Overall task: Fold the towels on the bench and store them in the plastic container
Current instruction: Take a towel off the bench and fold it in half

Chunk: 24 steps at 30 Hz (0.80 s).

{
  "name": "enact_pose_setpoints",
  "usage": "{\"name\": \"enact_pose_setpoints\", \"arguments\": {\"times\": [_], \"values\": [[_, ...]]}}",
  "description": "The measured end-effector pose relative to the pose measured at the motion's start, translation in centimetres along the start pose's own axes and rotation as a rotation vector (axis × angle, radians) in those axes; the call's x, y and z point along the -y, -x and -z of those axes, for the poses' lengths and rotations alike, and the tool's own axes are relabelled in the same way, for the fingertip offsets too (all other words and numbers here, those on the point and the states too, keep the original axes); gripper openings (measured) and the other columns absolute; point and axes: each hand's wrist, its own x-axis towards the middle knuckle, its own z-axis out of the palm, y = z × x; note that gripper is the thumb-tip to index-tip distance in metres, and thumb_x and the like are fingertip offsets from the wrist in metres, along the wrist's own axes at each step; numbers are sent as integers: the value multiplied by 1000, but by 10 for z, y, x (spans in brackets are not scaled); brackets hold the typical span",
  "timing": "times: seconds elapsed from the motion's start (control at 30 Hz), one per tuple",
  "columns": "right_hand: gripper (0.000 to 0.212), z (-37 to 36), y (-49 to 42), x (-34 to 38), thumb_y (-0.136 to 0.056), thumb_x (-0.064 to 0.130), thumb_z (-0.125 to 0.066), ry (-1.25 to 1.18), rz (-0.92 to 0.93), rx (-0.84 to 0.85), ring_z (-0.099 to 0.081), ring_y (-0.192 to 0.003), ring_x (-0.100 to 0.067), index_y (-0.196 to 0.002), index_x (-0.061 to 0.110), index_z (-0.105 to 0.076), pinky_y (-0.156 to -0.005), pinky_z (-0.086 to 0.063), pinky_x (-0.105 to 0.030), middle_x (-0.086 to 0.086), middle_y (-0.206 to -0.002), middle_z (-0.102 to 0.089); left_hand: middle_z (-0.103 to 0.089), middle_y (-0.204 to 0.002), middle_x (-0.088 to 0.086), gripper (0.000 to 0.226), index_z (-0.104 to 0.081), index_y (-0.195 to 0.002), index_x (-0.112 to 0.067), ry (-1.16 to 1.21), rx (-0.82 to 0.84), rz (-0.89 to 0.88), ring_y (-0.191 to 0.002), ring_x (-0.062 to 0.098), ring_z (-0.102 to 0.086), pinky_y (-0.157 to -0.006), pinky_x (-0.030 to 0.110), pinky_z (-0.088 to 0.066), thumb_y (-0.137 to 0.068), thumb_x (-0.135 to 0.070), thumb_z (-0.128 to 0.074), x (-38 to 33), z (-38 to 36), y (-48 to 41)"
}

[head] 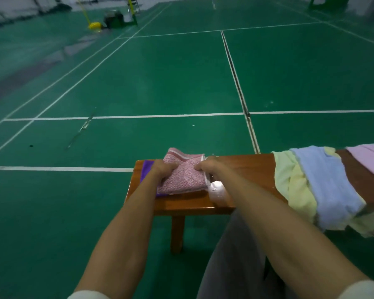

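A pink patterned towel [183, 176], partly folded, lies on the left end of the wooden bench [242, 169]. It rests on a purple towel [146, 169] whose edge shows at the left. My left hand [162, 171] grips the pink towel's left side with curled fingers. My right hand [207, 167] pinches its right edge. Both hands sit on top of the towel, close together. No plastic container shows in this view.
Several unfolded towels drape over the right part of the bench: a pale yellow towel [292, 186], a light blue towel [330, 188] and a light pink towel [369, 156]. Green court floor [160, 83] surrounds the bench. My grey trouser leg [231, 255] is below the bench.
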Motion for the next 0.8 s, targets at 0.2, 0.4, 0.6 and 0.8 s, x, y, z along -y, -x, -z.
{"name": "enact_pose_setpoints", "arguments": {"times": [0.2,0.4,0.6,0.8], "values": [[48,-43,-19,21,-93,12,-71,69,24,-46,-71,-97,-33,-131,-1,-46,-86,-61,-47,-19,-114,-66,-70,-103,11,58,-63,-112,-5,-11,-135,-14,-92,31,-69,-81,44,-61,-84,-55,-75,33,31,-32],[43,-74,-47,27,-87,14,-75,78,34,-27,-72,-95,-33,-124,-1,-57,-87,-60,-51,-18,-109,-69,-66,-96,9,34,-63,-98,-9,13,-220,-34,-79,23,-62,-74,36,-52,-92,-41,-72,37,52,-39],[35,-94,-53,24,-93,25,-70,299,89,-162,-68,-103,-29,-121,4,-62,-81,-55,-31,-11,-114,-68,-60,-109,8,43,-47,-122,-8,112,-252,-40,-93,23,-59,-71,32,-48,-92,-25,-73,52,50,-50],[67,-121,-60,13,-100,33,-54,696,363,-326,-39,-139,-37,-154,6,-26,-113,-39,-48,-19,-156,-34,-23,-162,16,71,-17,-157,-23,-587,-344,-371,-148,38,-27,-118,52,-30,-100,-52,-49,78,36,-58]]}}
